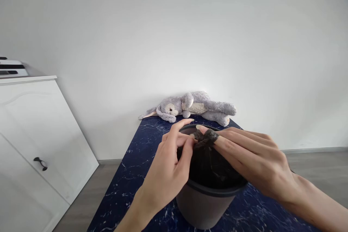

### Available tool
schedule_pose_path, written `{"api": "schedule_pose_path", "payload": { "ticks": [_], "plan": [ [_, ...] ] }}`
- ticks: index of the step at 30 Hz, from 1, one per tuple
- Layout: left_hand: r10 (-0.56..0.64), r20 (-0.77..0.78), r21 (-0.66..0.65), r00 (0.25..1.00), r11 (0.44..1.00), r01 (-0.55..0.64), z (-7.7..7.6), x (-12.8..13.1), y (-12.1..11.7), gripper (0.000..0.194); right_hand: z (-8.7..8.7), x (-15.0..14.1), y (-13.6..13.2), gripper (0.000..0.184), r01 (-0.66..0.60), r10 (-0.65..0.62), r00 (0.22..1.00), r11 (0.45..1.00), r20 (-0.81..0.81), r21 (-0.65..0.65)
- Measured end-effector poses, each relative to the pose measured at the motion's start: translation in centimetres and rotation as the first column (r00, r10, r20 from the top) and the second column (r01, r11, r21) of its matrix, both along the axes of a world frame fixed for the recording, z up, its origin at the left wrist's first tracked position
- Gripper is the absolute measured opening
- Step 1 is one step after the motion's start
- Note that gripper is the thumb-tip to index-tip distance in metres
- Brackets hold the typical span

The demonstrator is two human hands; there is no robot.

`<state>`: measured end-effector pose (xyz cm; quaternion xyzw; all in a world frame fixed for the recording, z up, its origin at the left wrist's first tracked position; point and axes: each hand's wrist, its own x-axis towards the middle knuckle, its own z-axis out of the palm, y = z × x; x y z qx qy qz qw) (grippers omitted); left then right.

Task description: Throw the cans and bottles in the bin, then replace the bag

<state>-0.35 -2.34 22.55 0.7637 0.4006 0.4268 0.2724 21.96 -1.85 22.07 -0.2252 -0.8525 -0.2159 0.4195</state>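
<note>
A dark grey bin (206,203) with a black rim stands upright on a blue marbled table. Inside it is a black plastic bag (212,166), its top gathered into a twisted bunch above the middle of the opening. My left hand (174,159) pinches the bunch from the left, thumb and fingers together, index finger raised. From the right, my right hand (252,156) grips the same bunch, with some of the plastic wrapped about its fingertips. Both hands are over the bin's rim. Whatever the bag contains is hidden.
Behind the bin, a grey plush bunny (195,105) lies on its side at the far end of the blue table (130,174), against the white wall. A white cabinet (35,134) with a black handle stands at left, a black-and-white object (12,68) on top.
</note>
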Motion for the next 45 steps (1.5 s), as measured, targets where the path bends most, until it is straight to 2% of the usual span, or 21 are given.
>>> {"api": "schedule_pose_path", "payload": {
  "ticks": [2, 4, 8, 12, 15, 20, 25, 28, 30, 31, 34, 36, 38, 41, 43, 45],
  "plan": [
    [-0.027, -0.012, 0.0, 1.0, 1.0, 0.027, 0.2, 0.0, 0.1, 0.047, -0.1, -0.2, -0.1, 0.033, -0.02, 0.02, 1.0, 0.999, -0.018, -0.029],
    [-0.028, 0.002, 0.006, 1.0, 1.0, 0.028, 0.5, 0.0, 0.2, 0.038, -0.2, -0.2, -0.2, 0.035, -0.025, 0.023, 0.999, 0.998, -0.038, -0.054],
    [0.039, 0.062, 0.05, 0.997, 0.998, -0.042, 0.6, 0.0, 0.8, 0.017, -0.5, 0.3, -0.4, 0.044, -0.019, 0.011, 0.999, 0.987, -0.049, -0.16],
    [0.095, 0.067, 0.12, 0.993, 0.987, -0.103, 0.0, -0.1, 1.1, 0.013, -0.9, 1.6, -0.8, 0.044, 0.008, -0.023, 0.999, 0.932, -0.038, -0.361],
    [0.13, 0.04, 0.148, 0.991, 0.98, -0.134, -0.3, 0.0, 1.1, 0.014, -1.0, 2.4, -1.1, 0.042, 0.033, -0.039, 0.999, 0.895, -0.003, -0.444],
    [0.172, 0.023, 0.176, 0.985, 0.969, -0.173, -0.3, 0.2, 1.0, 0.015, -0.9, 2.9, -1.7, 0.043, 0.057, -0.058, 0.998, 0.909, 0.01, -0.412],
    [0.174, 0.024, 0.171, 0.985, 0.97, -0.175, -0.2, 0.3, 0.9, 0.013, -1.0, 2.7, -1.9, 0.024, 0.14, -0.195, 0.976, 0.903, -0.098, -0.406],
    [0.181, 0.028, 0.174, 0.983, 0.968, -0.183, -0.2, 0.3, 0.8, 0.015, -0.7, 2.8, -1.8, 0.012, 0.129, -0.184, 0.978, 0.903, -0.1, -0.409],
    [0.187, 0.026, 0.183, 0.982, 0.965, -0.189, -0.3, 0.3, 0.8, 0.016, -0.5, 3.0, -1.8, 0.011, 0.08, -0.175, 0.974, 0.86, -0.145, -0.504],
    [0.189, 0.024, 0.188, 0.982, 0.963, -0.19, -0.3, 0.3, 0.8, 0.016, -0.3, 3.1, -1.8, 0.013, 0.044, -0.177, 0.969, 0.815, -0.175, -0.578],
    [0.186, 0.017, 0.202, 0.982, 0.962, -0.186, -0.4, 0.4, 0.9, 0.016, 0.0, 3.3, -1.7, 0.021, -0.095, -0.17, 0.952, 0.63, -0.256, -0.771],
    [0.182, 0.018, 0.205, 0.983, 0.962, -0.181, -0.4, 0.4, 0.9, 0.015, 0.1, 3.4, -1.6, 0.023, -0.195, -0.142, 0.939, 0.525, -0.312, -0.828],
    [0.176, 0.018, 0.206, 0.984, 0.962, -0.176, -0.4, 0.4, 0.9, 0.015, 0.1, 3.5, -1.6, 0.024, -0.271, -0.114, 0.927, 0.455, -0.358, -0.848],
    [0.174, 0.016, 0.202, 0.985, 0.964, -0.174, -0.4, 0.4, 1.0, 0.015, 0.0, 3.9, -1.6, 0.024, -0.308, -0.095, 0.923, 0.404, -0.374, -0.862],
    [0.177, 0.013, 0.2, 0.984, 0.964, -0.176, -0.4, 0.4, 1.0, 0.016, -0.1, 4.2, -1.7, 0.025, -0.307, -0.08, 0.927, 0.398, -0.366, -0.864],
    [0.179, 0.013, 0.202, 0.984, 0.963, -0.178, -0.4, 0.4, 1.0, 0.016, -0.2, 4.4, -1.8, 0.028, -0.296, -0.046, 0.938, 0.416, -0.345, -0.86]
  ]
}}
